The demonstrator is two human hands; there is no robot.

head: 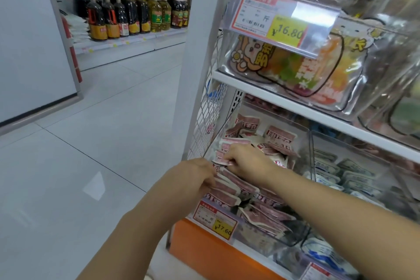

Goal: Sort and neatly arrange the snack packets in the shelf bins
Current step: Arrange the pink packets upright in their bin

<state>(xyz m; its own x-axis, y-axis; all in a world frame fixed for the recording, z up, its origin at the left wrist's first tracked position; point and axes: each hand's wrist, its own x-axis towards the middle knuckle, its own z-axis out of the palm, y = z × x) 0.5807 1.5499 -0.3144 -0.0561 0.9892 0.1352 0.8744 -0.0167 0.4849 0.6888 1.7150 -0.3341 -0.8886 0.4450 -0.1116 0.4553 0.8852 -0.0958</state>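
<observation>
**Q:** What is filling the right side of the view?
**A:** A white shelf [295,107] is carrying rows of clear bins. Across the aisle, dark bottles [127,16] are standing on another rack.

**Q:** Where are the snack packets lying?
**A:** The snack packets [280,136] are sitting in the leftmost bin [305,143] of the lower row, just beside a bin of blue-and-white packets [354,177]. They are small flat pouches, white with a pinkish-red printed band. Those at the back are lying loose and tilted, while those at the front are leaning together in rough rows.

**Q:** What are the hands doing?
**A:** The left hand [195,175] is curling its fingers round a stack of packets at the bin's left edge. The right hand [247,159] is reaching over the heap and pinching the end of one packet, close to the left hand.

**Q:** And the smallest item?
**A:** A price tag [216,220] reading 17.60 is hanging on the bin's front.
</observation>
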